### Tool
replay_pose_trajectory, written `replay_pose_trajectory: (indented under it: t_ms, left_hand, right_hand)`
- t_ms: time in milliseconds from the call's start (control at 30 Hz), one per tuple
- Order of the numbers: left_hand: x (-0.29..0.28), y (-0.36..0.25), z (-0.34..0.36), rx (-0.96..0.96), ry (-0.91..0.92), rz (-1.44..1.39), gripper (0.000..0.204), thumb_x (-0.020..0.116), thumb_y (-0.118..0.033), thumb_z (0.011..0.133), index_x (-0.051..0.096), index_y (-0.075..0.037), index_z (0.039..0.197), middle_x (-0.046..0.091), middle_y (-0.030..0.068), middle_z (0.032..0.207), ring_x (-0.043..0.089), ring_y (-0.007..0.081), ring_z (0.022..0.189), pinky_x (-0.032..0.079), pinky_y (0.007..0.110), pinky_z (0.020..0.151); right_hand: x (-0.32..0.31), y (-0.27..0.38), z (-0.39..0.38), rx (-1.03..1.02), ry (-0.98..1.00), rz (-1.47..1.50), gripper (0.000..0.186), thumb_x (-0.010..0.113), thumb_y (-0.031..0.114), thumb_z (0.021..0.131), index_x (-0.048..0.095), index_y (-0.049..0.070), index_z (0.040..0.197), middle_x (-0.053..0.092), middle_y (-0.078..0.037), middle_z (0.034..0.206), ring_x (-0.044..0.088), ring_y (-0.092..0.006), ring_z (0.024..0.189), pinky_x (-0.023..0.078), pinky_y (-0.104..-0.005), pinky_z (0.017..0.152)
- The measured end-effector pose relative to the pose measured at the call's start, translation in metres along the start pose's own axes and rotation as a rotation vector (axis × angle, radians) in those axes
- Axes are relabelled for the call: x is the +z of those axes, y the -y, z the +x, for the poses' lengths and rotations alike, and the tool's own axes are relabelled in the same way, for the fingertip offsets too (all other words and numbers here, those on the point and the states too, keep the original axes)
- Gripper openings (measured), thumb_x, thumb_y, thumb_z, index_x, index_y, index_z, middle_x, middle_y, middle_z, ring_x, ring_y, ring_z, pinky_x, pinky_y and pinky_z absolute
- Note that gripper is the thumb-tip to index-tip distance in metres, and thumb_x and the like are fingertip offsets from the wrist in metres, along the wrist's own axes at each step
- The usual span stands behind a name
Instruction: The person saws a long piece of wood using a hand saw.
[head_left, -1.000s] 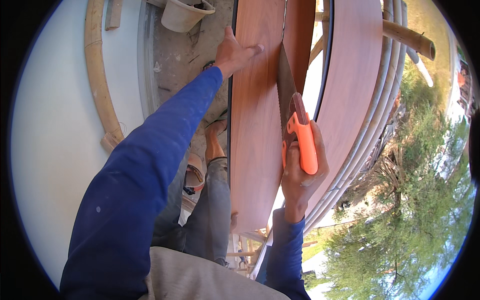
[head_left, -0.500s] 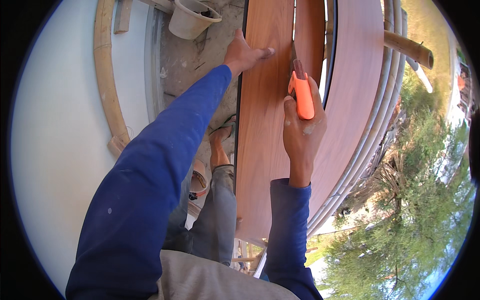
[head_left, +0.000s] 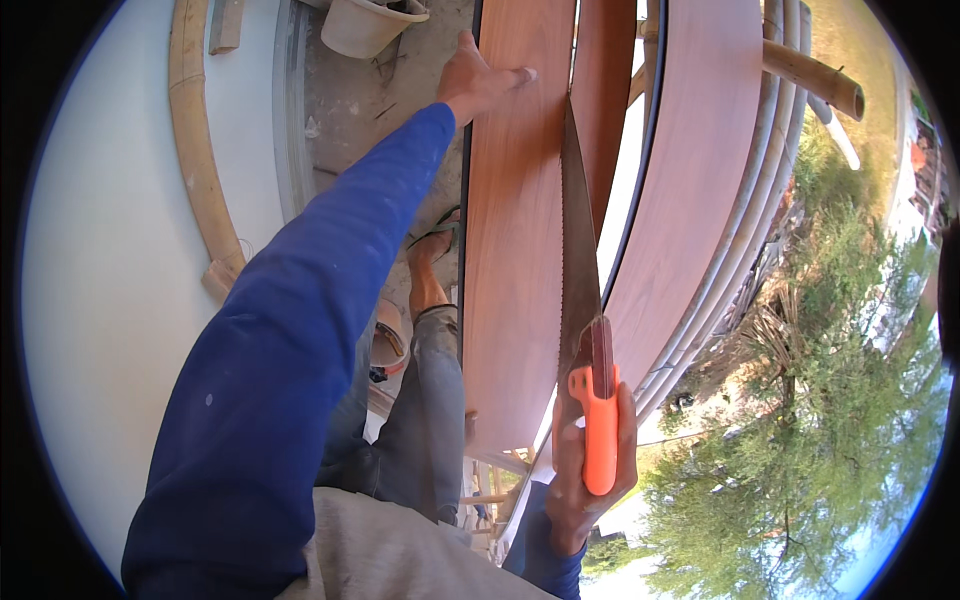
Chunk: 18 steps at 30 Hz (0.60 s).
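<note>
My right hand (head_left: pixel 568 480) is closed around the orange handle (head_left: pixel 601 445) of a handsaw. Its long toothed blade (head_left: pixel 577 225) points away from me, the tip at a narrow lengthwise slit in a brown wood-grain plank (head_left: pixel 512 250). Right of the slit runs a darker-looking strip (head_left: pixel 606 80) of the same material. Farther up, my left hand (head_left: pixel 480 82) clasps the plank's dark left edge, thumb stretched over the top face and the other fingers partly hidden past the edge.
Another wood-grain plank (head_left: pixel 690 170) lies to the right, beside bamboo poles (head_left: pixel 735 270). A white wall with a bamboo pole (head_left: pixel 190 120) stands on the left. Down on the floor are a pale bucket (head_left: pixel 362 30), a smaller container (head_left: pixel 390 335) and my sandalled foot (head_left: pixel 432 245).
My right hand has drawn the saw back toward me, so much more of the blade shows. My left hand keeps its place on the plank; the whole view has shifted slightly.
</note>
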<state>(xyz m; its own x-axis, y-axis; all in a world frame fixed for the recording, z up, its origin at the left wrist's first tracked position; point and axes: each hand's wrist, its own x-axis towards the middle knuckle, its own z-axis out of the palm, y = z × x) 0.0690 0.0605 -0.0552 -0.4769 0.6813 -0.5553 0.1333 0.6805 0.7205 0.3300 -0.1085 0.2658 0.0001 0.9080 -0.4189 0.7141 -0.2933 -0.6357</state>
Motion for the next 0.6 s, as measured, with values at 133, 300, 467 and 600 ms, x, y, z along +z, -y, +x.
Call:
replay_pose_trajectory:
  t_ms: [133, 300, 467, 600]
  left_hand:
    - [0.005, 0.007, -0.021, -0.015, 0.010, 0.006, 0.111, 0.088, -0.045, 0.074, 0.029, 0.015, 0.147, 0.062, 0.0326, 0.130, 0.066, 0.0385, 0.118, 0.053, 0.042, 0.101]
    - [0.042, 0.061, -0.085, -0.046, 0.072, -0.293, 0.084, 0.085, -0.030, 0.083, 0.040, 0.011, 0.141, 0.064, 0.0243, 0.130, 0.065, 0.0287, 0.119, 0.051, 0.038, 0.102]
    - [0.026, 0.051, -0.095, -0.082, 0.067, -0.275, 0.070, 0.081, -0.024, 0.087, 0.045, 0.009, 0.137, 0.066, 0.0195, 0.127, 0.066, 0.0220, 0.115, 0.053, 0.035, 0.098]
    - [0.027, 0.058, -0.092, -0.078, 0.038, -0.239, 0.067, 0.080, -0.024, 0.088, 0.046, 0.009, 0.135, 0.067, 0.0190, 0.124, 0.067, 0.0219, 0.108, 0.054, 0.035, 0.094]
  right_hand:
    - [-0.009, -0.005, -0.019, 0.091, -0.020, 0.084, 0.060, 0.053, -0.003, 0.084, 0.048, -0.014, 0.142, 0.062, -0.030, 0.131, 0.068, -0.0352, 0.113, 0.062, -0.0440, 0.094]
    - [0.010, -0.030, 0.007, 0.069, -0.072, 0.098, 0.054, 0.056, -0.006, 0.088, 0.051, -0.011, 0.142, 0.064, -0.027, 0.128, 0.071, -0.0325, 0.109, 0.062, -0.0392, 0.089]
    - [0.041, -0.068, 0.051, -0.078, -0.079, 0.161, 0.056, 0.059, -0.008, 0.087, 0.054, -0.005, 0.143, 0.075, -0.021, 0.113, 0.077, -0.0238, 0.095, 0.061, -0.0320, 0.082]
    - [0.079, -0.071, 0.102, -0.167, -0.044, 0.154, 0.056, 0.059, -0.005, 0.087, 0.057, -0.001, 0.143, 0.077, -0.017, 0.110, 0.076, -0.0203, 0.087, 0.060, -0.0303, 0.078]
